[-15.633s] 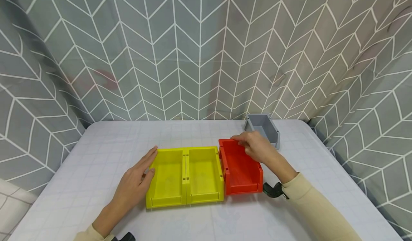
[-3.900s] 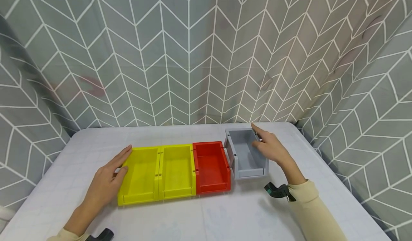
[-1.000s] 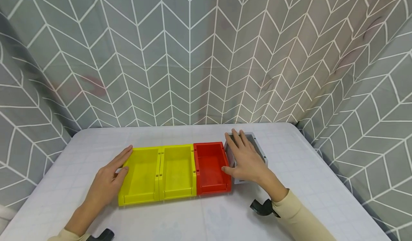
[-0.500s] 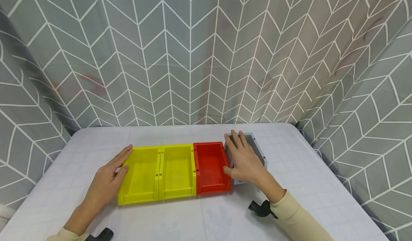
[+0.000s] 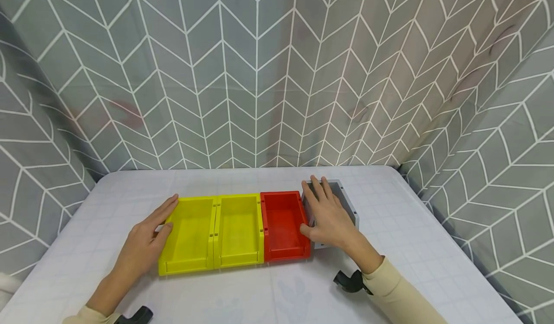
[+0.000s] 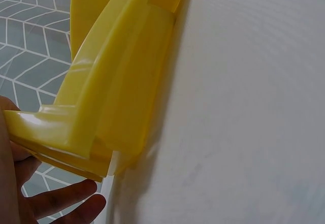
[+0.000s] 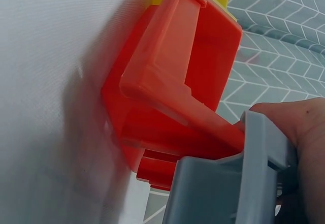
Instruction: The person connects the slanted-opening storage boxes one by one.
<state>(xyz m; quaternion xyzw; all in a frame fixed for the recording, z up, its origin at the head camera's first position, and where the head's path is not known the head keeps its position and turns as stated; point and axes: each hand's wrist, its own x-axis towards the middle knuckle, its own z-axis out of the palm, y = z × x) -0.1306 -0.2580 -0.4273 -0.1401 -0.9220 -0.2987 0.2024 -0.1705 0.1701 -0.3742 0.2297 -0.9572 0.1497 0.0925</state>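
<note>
In the head view a left yellow bin [image 5: 188, 235], a second yellow bin [image 5: 240, 230] and a red bin [image 5: 283, 225] stand side by side. A grey bin [image 5: 346, 204] sits at the red bin's right, partly covered by my right hand [image 5: 328, 217]. That hand lies over the grey bin's left side with fingers spread, its thumb at the red bin's right wall. Along the left yellow bin's outer wall rests my left hand [image 5: 143, 242], fingers extended. The left wrist view shows its fingers [image 6: 66, 198] by the bin's end; the right wrist view shows the red bin [image 7: 167, 76] beside the grey one [image 7: 218, 188].
The bins stand on a table with a pale cloth [image 5: 242, 295]. A grey curtain [image 5: 255, 74] with white chevron lines hangs behind and at the sides. Black wrist devices sit by both sleeves, including the right one [image 5: 349, 281].
Earlier the red bin joined the yellow row, and the grey bin came left from the back right. My right hand went from the grey bin's right wall to its left side. The last half second is nearly still.
</note>
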